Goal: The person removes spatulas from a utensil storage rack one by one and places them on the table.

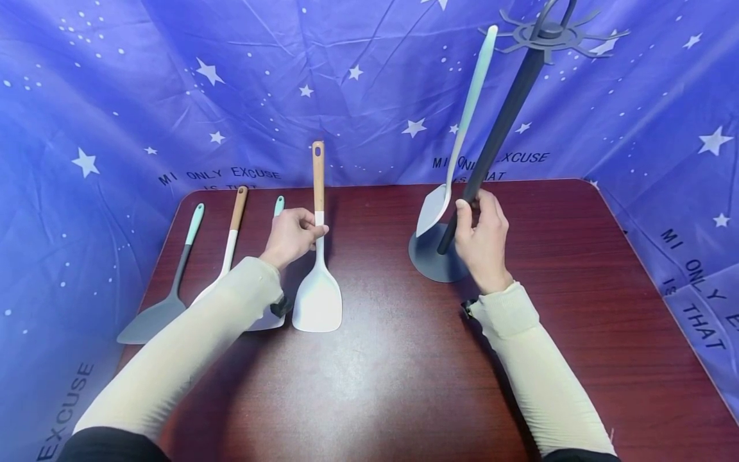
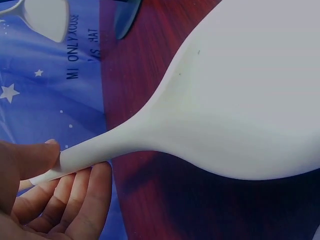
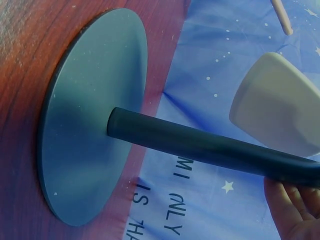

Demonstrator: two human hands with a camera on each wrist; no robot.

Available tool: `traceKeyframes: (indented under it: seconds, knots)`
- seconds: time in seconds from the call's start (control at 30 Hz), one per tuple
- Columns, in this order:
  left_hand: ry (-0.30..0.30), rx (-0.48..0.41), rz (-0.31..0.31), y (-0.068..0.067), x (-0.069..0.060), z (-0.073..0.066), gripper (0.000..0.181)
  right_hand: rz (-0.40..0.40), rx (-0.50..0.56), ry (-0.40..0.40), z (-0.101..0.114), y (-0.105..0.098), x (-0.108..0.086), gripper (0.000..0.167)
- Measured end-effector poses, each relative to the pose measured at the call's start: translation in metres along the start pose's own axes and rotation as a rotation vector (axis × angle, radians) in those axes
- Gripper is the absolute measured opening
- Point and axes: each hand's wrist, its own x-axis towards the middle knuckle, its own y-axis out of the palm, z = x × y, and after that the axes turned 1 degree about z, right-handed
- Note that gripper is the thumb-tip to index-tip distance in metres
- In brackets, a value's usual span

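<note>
My left hand (image 1: 292, 236) pinches a white spatula (image 1: 318, 301) with a wooden handle by its white neck. In the left wrist view the thumb and fingers close round that neck, and the broad white blade (image 2: 250, 90) fills the right side. My right hand (image 1: 484, 239) grips the dark post of a utensil stand (image 1: 502, 128) low down. The stand's round base (image 2: 127, 20) shows partly in the left wrist view and wholly in the right wrist view. From the stand's hooked top ring a spatula with a mint handle (image 1: 476, 80) hangs, its pale blade (image 3: 275, 102) beside the post.
At the left of the dark red table (image 1: 392, 385) lie a grey spatula with a mint handle (image 1: 158, 314) and a white utensil with a wooden handle (image 1: 237, 221). Another mint handle (image 1: 280, 204) shows behind my left hand. A blue star-printed cloth (image 1: 358, 96) stands round the table.
</note>
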Motion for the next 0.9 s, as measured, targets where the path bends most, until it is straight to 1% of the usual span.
traceKeyframes:
  seconds: [0.1,0.2,0.3,0.43,0.67,0.9]
  knots:
    - [-0.009,0.0,-0.004,0.002,0.003,0.001,0.017,0.002,0.0,0.001,0.0,0.0,0.0,0.023]
    - [-0.01,0.043,-0.017,0.005,0.007,0.002,0.018,0.003,-0.004,0.002,0.0,0.0,0.0,0.023]
    - [-0.014,0.108,-0.025,0.006,0.01,0.003,0.019,0.006,-0.003,0.002,0.0,-0.001,0.0,0.023]
    - [-0.03,0.156,-0.012,0.006,0.014,0.005,0.02,0.01,0.001,0.0,0.0,-0.001,0.0,0.024]
    - [-0.033,0.215,0.022,0.005,0.02,0.009,0.02,-0.002,-0.003,0.003,0.001,-0.001,0.0,0.023]
    - [-0.043,0.277,0.046,0.007,0.026,0.011,0.022,0.005,0.0,-0.003,0.001,-0.001,0.0,0.024]
